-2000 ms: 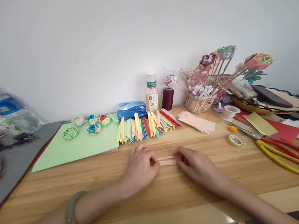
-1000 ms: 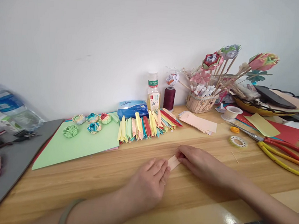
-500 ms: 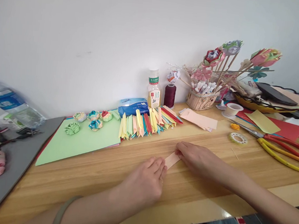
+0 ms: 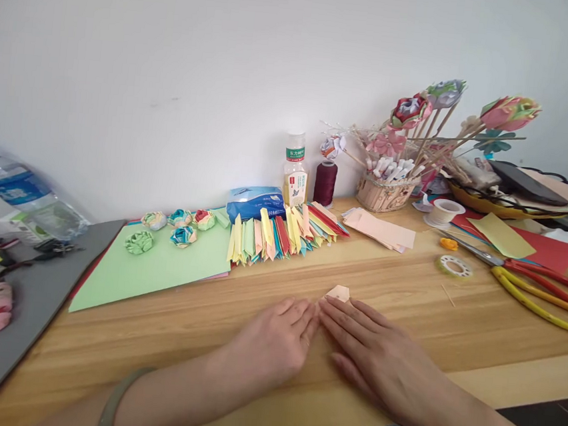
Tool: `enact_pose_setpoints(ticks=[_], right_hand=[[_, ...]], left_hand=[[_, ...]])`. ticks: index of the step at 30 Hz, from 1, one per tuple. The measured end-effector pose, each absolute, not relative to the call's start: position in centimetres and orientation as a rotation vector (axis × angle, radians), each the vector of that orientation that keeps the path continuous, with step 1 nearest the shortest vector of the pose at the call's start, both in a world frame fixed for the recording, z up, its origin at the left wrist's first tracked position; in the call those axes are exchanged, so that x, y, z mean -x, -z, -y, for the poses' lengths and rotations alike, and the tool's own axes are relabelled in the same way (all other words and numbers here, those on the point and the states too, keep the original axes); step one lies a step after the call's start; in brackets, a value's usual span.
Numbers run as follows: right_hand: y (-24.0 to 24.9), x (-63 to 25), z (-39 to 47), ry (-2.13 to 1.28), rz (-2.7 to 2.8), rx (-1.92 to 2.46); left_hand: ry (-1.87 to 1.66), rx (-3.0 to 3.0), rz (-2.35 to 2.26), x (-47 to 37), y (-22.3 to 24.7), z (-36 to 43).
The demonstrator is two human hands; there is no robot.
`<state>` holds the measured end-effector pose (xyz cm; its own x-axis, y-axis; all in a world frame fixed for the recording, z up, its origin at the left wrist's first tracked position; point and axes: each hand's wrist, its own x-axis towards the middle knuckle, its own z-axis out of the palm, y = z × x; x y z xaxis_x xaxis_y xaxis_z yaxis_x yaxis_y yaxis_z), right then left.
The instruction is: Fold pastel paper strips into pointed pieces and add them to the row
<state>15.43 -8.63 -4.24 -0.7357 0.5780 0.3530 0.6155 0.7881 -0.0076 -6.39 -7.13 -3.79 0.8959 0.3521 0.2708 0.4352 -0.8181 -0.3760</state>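
Note:
A small pale pink paper strip (image 4: 339,293) lies on the wooden table, its far end folded to a blunt point. Most of it is hidden under my hands. My left hand (image 4: 277,336) holds its near left side with the fingers pressed together and bent down. My right hand (image 4: 376,349) lies on the paper from the right, fingers stretched out flat and the thumb apart. The fingertips of both hands meet over the strip. Beyond them lies a stack of pale pink paper strips (image 4: 380,229), and to its left stands a row of folded coloured paper pieces (image 4: 282,236).
Paper flowers (image 4: 139,242) sit on green sheets (image 4: 157,281) at left. Behind are a blue tissue pack (image 4: 255,202), a bottle (image 4: 295,170), a thread spool (image 4: 325,183) and a flower basket (image 4: 385,192). At right lie scissors (image 4: 538,284) and a tape roll (image 4: 454,266).
My right hand has gone from pinching the strip's far end to lying flat over it, nearer to me. The far end now shows a folded point. My left hand has hardly moved.

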Motion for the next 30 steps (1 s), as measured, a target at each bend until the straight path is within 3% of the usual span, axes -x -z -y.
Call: enact_pose_setpoints(ticks=[8, 20, 30], right_hand=[[5.0, -16.2, 9.0, 0.071, 2.750, 0.966], [3.4, -18.9, 6.8, -0.343, 2.822, 0.967], [3.8, -19.6, 5.8, -0.394, 2.599, 1.142]], left_hand=[[0.007, 2.855, 0.598, 7.4, 2.1, 6.0], [0.080, 2.766, 0.598, 7.2, 2.7, 6.5], [0.076, 2.847, 0.576, 7.3, 2.3, 5.7]])
